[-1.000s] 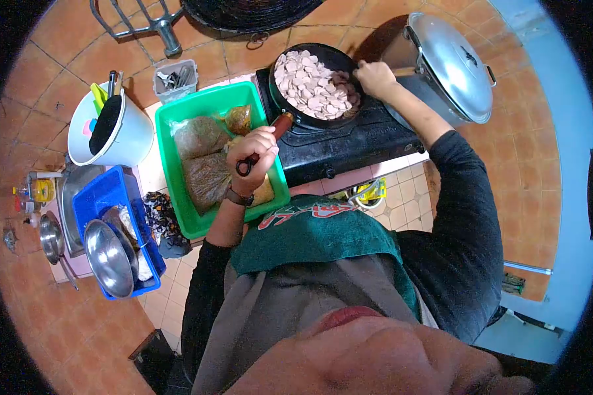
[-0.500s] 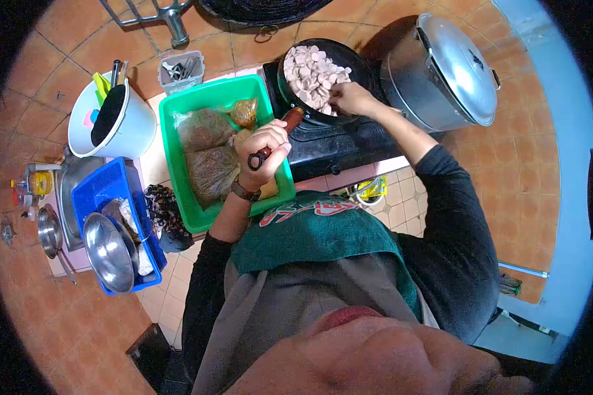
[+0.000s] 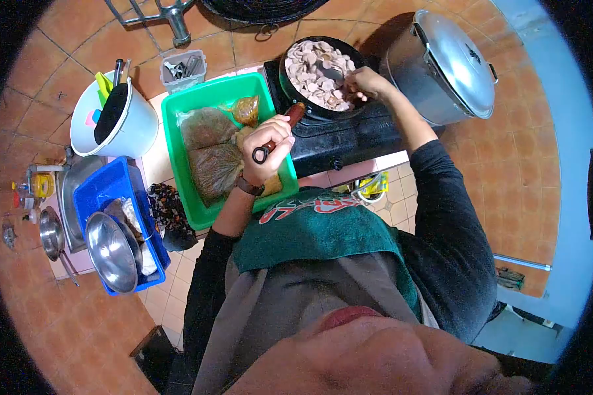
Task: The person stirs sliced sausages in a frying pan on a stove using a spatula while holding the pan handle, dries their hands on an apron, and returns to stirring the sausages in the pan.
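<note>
My left hand point(image 3: 269, 150) is wrapped round the brown handle of a black frying pan point(image 3: 358, 59). Pale pinkish round slices point(image 3: 315, 60), perhaps sausage or meatball, fill the pan. Over its right side, my right hand point(image 3: 370, 84) is closed on a dark spatula point(image 3: 331, 72), whose blade lies among the slices. The pan rests on a black stove point(image 3: 349, 141). Below my left forearm stands a green tub point(image 3: 178, 178) holding filled plastic bags point(image 3: 207, 128).
A large lidded metal pot point(image 3: 435, 72) stands right of the pan. On the left are a white bucket point(image 3: 141, 135), a blue basket point(image 3: 89, 191) with a metal bowl point(image 3: 112, 250), and a sink point(image 3: 79, 181). A small clear container point(image 3: 183, 71) sits behind the tub.
My right hand has shifted right, toward the pan's edge, and the spatula blade now shows. The slices are spread differently across the pan. My left hand keeps its hold on the handle.
</note>
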`<state>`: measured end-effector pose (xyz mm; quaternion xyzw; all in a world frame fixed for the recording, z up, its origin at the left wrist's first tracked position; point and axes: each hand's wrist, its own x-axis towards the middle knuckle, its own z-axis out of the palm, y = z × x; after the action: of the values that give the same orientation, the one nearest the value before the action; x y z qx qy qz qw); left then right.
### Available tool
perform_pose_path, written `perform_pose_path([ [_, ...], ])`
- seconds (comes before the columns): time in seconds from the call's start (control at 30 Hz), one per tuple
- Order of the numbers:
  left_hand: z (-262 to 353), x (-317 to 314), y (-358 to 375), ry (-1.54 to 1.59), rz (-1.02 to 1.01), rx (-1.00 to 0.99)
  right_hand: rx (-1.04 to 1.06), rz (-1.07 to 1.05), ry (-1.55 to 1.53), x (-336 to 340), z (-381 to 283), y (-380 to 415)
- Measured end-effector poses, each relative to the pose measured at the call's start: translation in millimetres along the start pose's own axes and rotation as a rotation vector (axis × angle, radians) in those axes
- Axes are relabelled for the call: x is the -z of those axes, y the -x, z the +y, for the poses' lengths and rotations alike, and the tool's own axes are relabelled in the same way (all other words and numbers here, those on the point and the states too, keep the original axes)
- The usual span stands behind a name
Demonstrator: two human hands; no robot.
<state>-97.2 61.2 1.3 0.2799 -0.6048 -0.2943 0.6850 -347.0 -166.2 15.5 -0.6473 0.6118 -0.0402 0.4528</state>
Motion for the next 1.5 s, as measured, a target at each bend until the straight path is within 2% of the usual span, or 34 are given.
perform_pose_path([
  [0.07,1.4,0.3,0.2,0.002,-0.001,0.000,-0.004,0.020,0.050,15.4,16.0,-9.7],
  [0.2,0.8,0.0,-0.5,0.026,0.002,-0.022,0.067,0.061,0.209,40.6,0.6,-3.1],
  [0.27,-2.0,0.2,0.7,0.030,0.006,-0.026,0.389,0.524,0.715,37.0,9.8,-22.9],
  [0.3,-2.8,-0.1,1.3,0.027,0.014,-0.029,0.177,0.463,0.726,21.4,-18.3,1.3],
  [0.37,-1.5,-0.7,0.3,0.023,0.010,-0.027,0.160,0.362,0.839,-5.3,-27.8,15.9],
  [0.47,-2.0,0.1,-0.1,0.015,0.012,-0.035,0.159,0.293,0.944,-32.9,-5.4,5.1],
  [0.5,-2.6,-0.2,0.2,0.016,0.012,-0.043,0.267,0.390,0.966,-42.5,-4.2,25.3],
  [0.53,-3.2,-0.3,0.6,0.020,0.013,-0.041,0.264,0.388,0.969,-42.9,-6.2,39.0],
  [0.6,-3.9,0.4,0.5,0.013,0.009,-0.049,0.257,0.158,0.921,-34.8,-11.5,61.2],
  [0.73,-2.2,0.8,-0.7,0.007,0.011,-0.043,0.240,0.336,1.141,7.7,-23.8,74.8],
  [0.83,-1.7,0.5,-1.9,0.008,0.004,-0.049,0.381,0.586,1.200,32.0,-27.6,68.3],
  [0.87,-1.5,0.4,-2.2,0.008,0.003,-0.049,0.382,0.588,1.200,35.4,-23.1,56.8],
  [0.93,-1.6,0.8,-2.6,0.004,0.005,-0.048,0.425,0.681,1.403,35.2,-0.8,18.7],
  [1.0,-2.1,1.6,-2.6,0.007,-0.013,-0.050,0.360,0.611,1.272,14.0,6.4,-2.8],
  [1.1,-1.4,1.4,-3.1,0.013,-0.008,-0.048,0.437,0.497,1.097,-6.7,-5.4,-10.1],
  [1.2,-3.0,0.2,-1.9,-0.006,0.003,-0.054,0.424,0.377,1.091,-16.3,-10.2,-5.8],
  [1.23,-4.0,-0.1,-1.6,-0.007,0.004,-0.055,0.500,0.414,1.075,-15.6,-1.5,-9.2],
  [1.33,-4.4,1.1,-0.6,0.006,0.011,-0.045,0.618,0.427,1.085,1.1,-33.9,40.4],
  [1.4,-1.8,0.5,-1.5,-0.011,0.009,-0.045,0.537,0.493,1.176,20.9,-35.2,34.0],
  [1.47,-2.1,-0.5,-0.2,-0.012,0.011,-0.046,0.537,0.575,1.401,39.1,-21.5,11.9],
  [1.5,-2.3,-0.8,-0.5,-0.017,0.017,-0.051,0.519,0.541,1.420,40.7,-15.8,9.4],
])
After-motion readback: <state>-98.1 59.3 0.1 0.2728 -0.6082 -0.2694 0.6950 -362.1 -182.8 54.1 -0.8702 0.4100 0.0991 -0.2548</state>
